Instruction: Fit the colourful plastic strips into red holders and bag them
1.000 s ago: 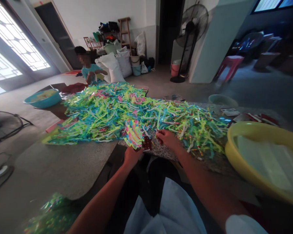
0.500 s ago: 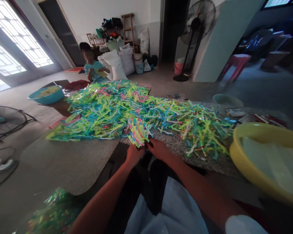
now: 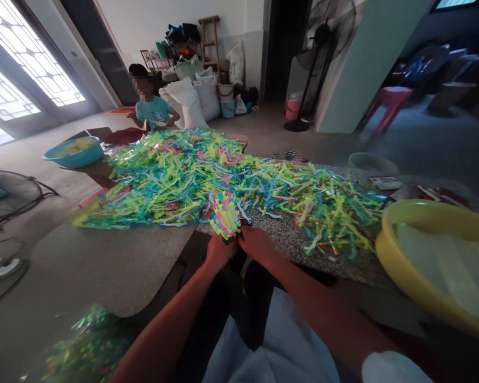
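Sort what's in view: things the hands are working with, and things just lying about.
In hand: left hand and right hand on a strip bundle; strip pile.
Lying about: yellow basin, blue basin, floor fan, pink stool.

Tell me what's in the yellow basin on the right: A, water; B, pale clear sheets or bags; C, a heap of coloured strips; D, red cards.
B: the yellow basin holds only pale, see-through sheets, while the coloured strips lie heaped on the table.
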Demonstrator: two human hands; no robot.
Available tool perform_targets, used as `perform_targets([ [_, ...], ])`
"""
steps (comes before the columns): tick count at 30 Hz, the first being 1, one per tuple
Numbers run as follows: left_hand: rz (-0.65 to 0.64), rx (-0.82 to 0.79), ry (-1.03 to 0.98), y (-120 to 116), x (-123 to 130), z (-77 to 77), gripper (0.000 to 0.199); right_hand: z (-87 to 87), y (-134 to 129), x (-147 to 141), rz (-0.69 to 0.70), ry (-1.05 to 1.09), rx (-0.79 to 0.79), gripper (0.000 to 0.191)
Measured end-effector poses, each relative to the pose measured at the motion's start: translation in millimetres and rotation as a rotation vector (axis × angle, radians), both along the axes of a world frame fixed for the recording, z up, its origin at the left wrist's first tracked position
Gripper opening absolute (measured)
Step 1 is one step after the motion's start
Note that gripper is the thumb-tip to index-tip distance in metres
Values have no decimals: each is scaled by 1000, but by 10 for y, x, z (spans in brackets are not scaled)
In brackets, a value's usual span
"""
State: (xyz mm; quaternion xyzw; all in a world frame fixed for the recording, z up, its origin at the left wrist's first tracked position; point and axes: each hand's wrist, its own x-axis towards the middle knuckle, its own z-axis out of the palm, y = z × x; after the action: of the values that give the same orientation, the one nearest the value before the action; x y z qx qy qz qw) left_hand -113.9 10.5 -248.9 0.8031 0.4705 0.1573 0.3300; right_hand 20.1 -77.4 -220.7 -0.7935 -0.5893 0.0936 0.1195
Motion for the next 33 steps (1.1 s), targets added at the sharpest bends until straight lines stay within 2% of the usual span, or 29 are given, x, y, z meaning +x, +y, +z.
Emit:
perform_targets([
  [7,16,-21,-9,-6,-2,-1,46,-66,18,-23,-69,15,4,25],
  [13,34,-20,13,-3,1,-6,46,-78,2,35,-33,65,31,25],
  [26,41,18,37,-6,10,-13,46,-39,-8,74,-58,160,68,25],
  [33,10,25,17,20,-12,-65,51,24,-9,124,-49,161,5,29],
])
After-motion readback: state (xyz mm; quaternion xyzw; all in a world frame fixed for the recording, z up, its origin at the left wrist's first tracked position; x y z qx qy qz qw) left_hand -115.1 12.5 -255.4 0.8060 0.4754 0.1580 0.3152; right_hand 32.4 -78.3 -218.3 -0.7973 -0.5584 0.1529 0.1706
